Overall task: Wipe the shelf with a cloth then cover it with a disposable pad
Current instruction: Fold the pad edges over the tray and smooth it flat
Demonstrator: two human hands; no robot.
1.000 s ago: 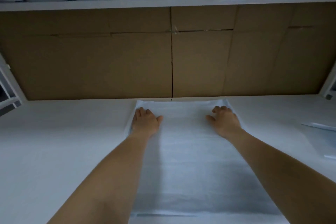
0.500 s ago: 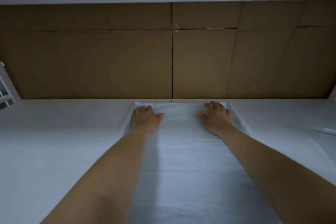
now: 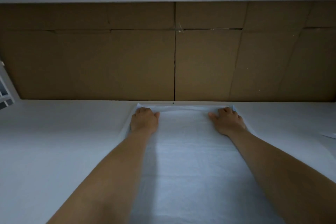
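While both our hands lie on the disposable pad, it covers the middle of the white shelf, its far edge touching the cardboard backing. Our left hand presses the pad's far left corner and our right hand its far right corner. The fingers bend over the bunched far edge; we cannot tell whether they pinch it or only press. A pale sheet lies far right.

Both hands slid pad far edge to back wall.
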